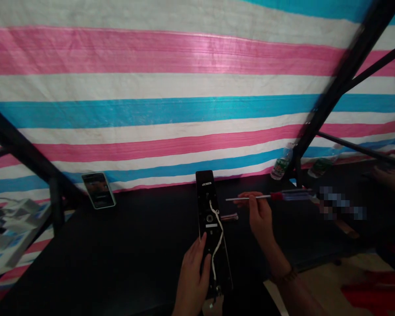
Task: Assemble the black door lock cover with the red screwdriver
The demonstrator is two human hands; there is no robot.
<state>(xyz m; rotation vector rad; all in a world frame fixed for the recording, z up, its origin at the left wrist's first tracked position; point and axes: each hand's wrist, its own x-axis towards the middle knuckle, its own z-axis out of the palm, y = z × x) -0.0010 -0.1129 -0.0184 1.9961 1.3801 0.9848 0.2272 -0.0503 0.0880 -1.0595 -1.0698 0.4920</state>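
Note:
A long, narrow black panel (202, 186) lies on the dark table, with a white cable (221, 235) running down its face and a small round part near its middle. My left hand (193, 272) rests on its lower left side, fingers stretched out and apart. To the right of the panel, my right hand (260, 213) is closed around the shaft of a screwdriver (276, 196). The screwdriver lies almost level, its thin tip towards the panel but apart from it, its red and clear handle pointing right. Beside the panel is a small shiny copper-coloured piece (229, 217).
A phone (99, 191) leans at the back left. White devices with cords (15, 228) sit at far left. Plastic bottles (281, 166) stand near a black frame post (329, 96). Another person's hand (390, 177) shows at far right. Striped sheeting (167, 109) hangs behind.

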